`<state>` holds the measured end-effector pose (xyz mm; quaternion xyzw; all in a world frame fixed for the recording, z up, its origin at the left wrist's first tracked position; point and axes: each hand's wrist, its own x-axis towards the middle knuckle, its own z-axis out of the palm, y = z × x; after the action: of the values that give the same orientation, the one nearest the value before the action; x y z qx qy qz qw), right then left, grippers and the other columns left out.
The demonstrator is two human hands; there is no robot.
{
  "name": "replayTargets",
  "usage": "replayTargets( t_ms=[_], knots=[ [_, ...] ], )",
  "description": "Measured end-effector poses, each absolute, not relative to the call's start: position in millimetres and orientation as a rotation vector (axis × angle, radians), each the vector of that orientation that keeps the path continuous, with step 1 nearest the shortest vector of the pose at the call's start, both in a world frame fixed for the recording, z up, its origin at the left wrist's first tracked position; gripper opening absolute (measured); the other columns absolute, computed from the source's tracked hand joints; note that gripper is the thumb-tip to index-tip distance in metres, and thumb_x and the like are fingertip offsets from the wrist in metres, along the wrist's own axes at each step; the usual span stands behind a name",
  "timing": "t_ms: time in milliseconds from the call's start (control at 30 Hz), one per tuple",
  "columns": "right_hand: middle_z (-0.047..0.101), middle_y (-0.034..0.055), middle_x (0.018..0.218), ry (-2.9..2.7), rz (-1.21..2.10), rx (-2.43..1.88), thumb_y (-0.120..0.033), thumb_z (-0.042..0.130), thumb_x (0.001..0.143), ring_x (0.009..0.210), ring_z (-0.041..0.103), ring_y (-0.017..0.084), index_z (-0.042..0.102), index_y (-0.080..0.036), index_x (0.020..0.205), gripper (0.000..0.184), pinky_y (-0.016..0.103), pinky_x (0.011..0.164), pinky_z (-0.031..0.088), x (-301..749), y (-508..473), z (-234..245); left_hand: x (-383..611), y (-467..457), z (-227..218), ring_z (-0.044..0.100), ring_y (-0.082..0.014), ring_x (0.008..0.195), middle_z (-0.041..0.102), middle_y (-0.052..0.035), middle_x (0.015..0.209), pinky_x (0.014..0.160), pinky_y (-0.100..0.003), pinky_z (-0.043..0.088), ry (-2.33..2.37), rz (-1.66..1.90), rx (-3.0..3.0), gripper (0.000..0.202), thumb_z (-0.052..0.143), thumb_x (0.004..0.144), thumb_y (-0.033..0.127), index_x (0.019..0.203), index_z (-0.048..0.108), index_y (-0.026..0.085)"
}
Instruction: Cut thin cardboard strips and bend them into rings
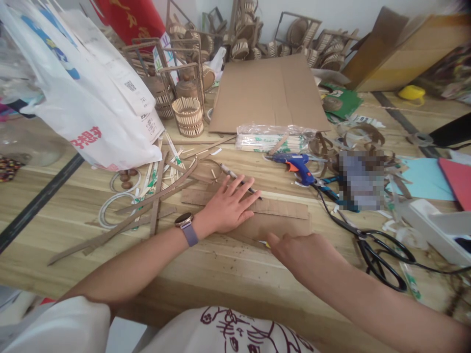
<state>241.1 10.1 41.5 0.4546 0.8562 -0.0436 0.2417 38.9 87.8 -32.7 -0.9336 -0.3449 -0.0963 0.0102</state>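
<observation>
My left hand (228, 205) lies flat with fingers spread on a brown cardboard piece (283, 223) on the wooden table, pressing it down. A pen-like tool (235, 177) lies just past its fingertips. My right hand (300, 250) is closed at the near edge of the same cardboard, with a small yellow tip showing at its fingers; what it grips is mostly hidden. A watch with a purple strap (186, 226) is on my left wrist.
A blue glue gun (297, 164) and black scissors (379, 250) lie to the right. Cardboard strips (147, 201) are scattered left. A white plastic bag (84, 98), a pack of sticks (272, 137), a large cardboard sheet (268, 93) and woven models stand behind.
</observation>
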Motion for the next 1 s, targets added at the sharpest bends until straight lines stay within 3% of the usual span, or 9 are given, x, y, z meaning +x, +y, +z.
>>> replayTargets(
  t_ms=[167,600,733,1000],
  knots=[
    [0.074,0.0046,0.071,2.307,-0.03,1.143,0.009,0.056,0.075,0.059,0.074,0.023,0.063,-0.02,0.11,0.045,0.022,0.04,0.031,252.4,3.7,36.6,39.5,87.8,-32.2,0.022,-0.0382,0.15,0.03,-0.0164,0.162,0.12,-0.062,0.018,-1.076,-0.296,-2.917,0.056,0.041,0.104,0.048,0.152,0.042,0.019],
    [0.074,0.0028,0.068,2.223,-0.104,1.184,0.005,0.055,0.077,0.058,0.074,0.021,0.06,-0.022,0.109,0.042,0.024,0.04,0.017,267.4,2.7,40.6,38.5,88.4,-32.0,0.023,-0.0388,0.15,0.03,-0.0168,0.162,0.119,-0.063,0.017,-1.066,-0.291,-2.928,0.056,0.042,0.104,0.046,0.151,0.042,0.018],
    [0.071,0.0007,0.064,2.327,-0.089,1.178,0.006,0.055,0.073,0.053,0.071,0.019,0.059,-0.021,0.101,0.039,0.025,0.04,0.015,278.4,-1.2,34.2,38.5,88.7,-33.7,0.022,-0.0389,0.15,0.03,-0.0164,0.162,0.119,-0.063,0.017,-1.071,-0.307,-2.929,0.055,0.043,0.103,0.045,0.151,0.043,0.018],
    [0.073,0.0018,0.069,2.239,-0.021,1.153,0.007,0.052,0.076,0.058,0.073,0.022,0.06,-0.022,0.107,0.043,0.027,0.041,0.013,281.2,-4.6,35.5,38.4,88.6,-34.7,0.024,-0.039,0.149,0.032,-0.0161,0.161,0.119,-0.063,0.017,-1.065,-0.319,-2.922,0.054,0.044,0.103,0.045,0.15,0.044,0.018]
  ],
)
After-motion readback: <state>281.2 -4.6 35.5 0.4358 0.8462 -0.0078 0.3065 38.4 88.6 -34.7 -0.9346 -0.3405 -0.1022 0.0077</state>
